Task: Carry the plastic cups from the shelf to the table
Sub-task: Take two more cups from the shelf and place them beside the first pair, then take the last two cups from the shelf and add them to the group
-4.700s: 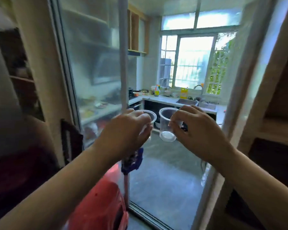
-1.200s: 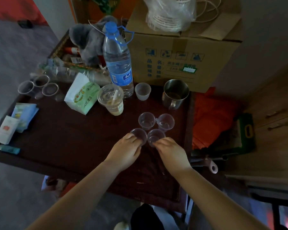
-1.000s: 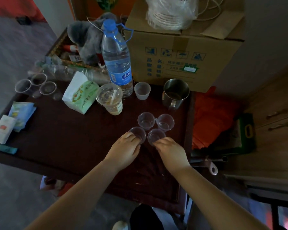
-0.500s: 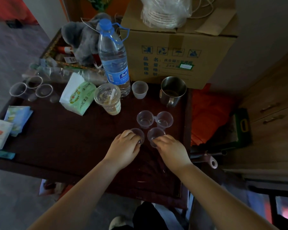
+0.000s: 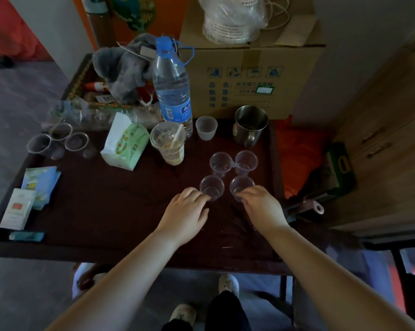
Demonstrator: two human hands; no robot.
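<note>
Four small clear plastic cups stand upright in a square on the dark brown table point(image 5: 106, 211), right of centre. The two far cups point(image 5: 221, 163) point(image 5: 246, 162) touch rim to rim. My left hand point(image 5: 185, 216) has its fingertips on the near wall of the front left cup point(image 5: 211, 186). The fingertips of my right hand point(image 5: 261, 209) rest on the near wall of the front right cup point(image 5: 242, 187). Both front cups rest on the table, a small gap between them.
Behind the cups are a steel mug point(image 5: 250, 124), a frosted cup point(image 5: 206, 127), a drink cup with a straw point(image 5: 168, 144), a water bottle point(image 5: 172, 87) and a cardboard box point(image 5: 249, 75). A tissue pack point(image 5: 126, 144), three clear cups point(image 5: 58, 142) and packets point(image 5: 29, 199) lie left.
I carried the two cups from a doorway to the table and set them down in front of the other two. Since half a second ago my hands have drawn back, uncovering the cups.
</note>
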